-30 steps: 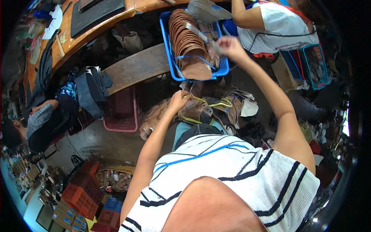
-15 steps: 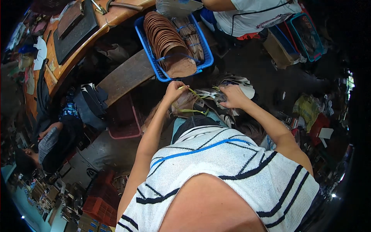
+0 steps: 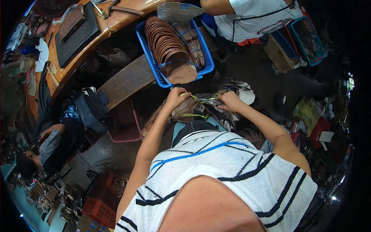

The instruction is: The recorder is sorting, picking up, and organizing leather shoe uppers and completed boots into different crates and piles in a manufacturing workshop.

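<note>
My left hand point(image 3: 176, 99) and my right hand point(image 3: 229, 102) both grip a yellow-green cord point(image 3: 198, 98) stretched between them over a bundle of brown leather pieces point(image 3: 190, 110) on my lap. The left hand pinches the cord's left end; the right hand holds the bundle and the cord's right end. Just beyond my hands a blue basket point(image 3: 154, 68) holds a fanned stack of brown sole-shaped leather pieces point(image 3: 166, 44).
A wooden bench plank point(image 3: 127, 80) runs left of the basket. A workbench point(image 3: 77, 34) with tools curves along the top left. One person in a white shirt point(image 3: 255, 15) sits opposite; another point(image 3: 50, 143) crouches at left. Crates point(image 3: 96, 208) and clutter ring the floor.
My right hand has come down from the blue basket to the bundle on my lap. Both hands now meet on the yellow-green cord.
</note>
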Demonstrator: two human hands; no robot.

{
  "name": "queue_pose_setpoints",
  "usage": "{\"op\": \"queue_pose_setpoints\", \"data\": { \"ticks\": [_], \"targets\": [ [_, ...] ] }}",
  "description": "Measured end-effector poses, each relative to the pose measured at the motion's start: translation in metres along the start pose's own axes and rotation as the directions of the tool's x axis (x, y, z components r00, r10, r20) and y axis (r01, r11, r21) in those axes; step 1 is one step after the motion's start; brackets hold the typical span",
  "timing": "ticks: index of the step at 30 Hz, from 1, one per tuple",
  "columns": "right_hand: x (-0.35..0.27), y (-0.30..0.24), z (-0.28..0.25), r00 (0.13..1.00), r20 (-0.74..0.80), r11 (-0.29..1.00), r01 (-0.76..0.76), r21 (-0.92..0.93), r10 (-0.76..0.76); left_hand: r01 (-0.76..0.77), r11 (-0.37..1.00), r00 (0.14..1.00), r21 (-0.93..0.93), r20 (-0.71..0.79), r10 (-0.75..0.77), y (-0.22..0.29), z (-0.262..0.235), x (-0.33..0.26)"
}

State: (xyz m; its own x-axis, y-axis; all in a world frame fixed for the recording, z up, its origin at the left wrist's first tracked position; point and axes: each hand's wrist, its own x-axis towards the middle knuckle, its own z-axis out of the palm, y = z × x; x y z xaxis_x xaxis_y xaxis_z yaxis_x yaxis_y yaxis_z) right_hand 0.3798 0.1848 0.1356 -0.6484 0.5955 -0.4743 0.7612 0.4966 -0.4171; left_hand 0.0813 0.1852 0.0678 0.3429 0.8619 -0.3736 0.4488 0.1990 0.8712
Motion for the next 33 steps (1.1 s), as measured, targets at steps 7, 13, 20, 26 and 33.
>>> {"op": "queue_pose_setpoints", "data": {
  "ticks": [7,13,20,26,33],
  "targets": [
    [0.011,0.01,-0.016,0.978,-0.202,0.983,-0.017,0.183,0.055,-0.167,0.898,0.976,-0.407,-0.197,0.092,0.012,-0.052,-0.017],
    [0.059,0.038,-0.031,0.852,-0.433,0.912,-0.114,0.395,0.294,-0.194,0.821,0.911,-0.538,-0.41,-0.054,0.064,-0.144,-0.004],
    [0.146,0.014,-0.031,0.597,-0.646,0.747,0.114,0.656,0.476,-0.582,0.694,0.746,-0.424,-0.618,0.248,0.104,-0.182,0.128],
    [0.161,-0.021,-0.056,0.5,-0.737,0.733,0.259,0.629,0.455,-0.418,0.905,0.577,0.079,-0.746,0.332,0.14,-0.233,0.18],
    [0.21,-0.02,-0.133,0.482,-0.835,0.864,0.265,0.428,0.266,-0.669,0.569,0.655,-0.479,-0.741,0.147,0.123,-0.259,0.21]
  ]
}}
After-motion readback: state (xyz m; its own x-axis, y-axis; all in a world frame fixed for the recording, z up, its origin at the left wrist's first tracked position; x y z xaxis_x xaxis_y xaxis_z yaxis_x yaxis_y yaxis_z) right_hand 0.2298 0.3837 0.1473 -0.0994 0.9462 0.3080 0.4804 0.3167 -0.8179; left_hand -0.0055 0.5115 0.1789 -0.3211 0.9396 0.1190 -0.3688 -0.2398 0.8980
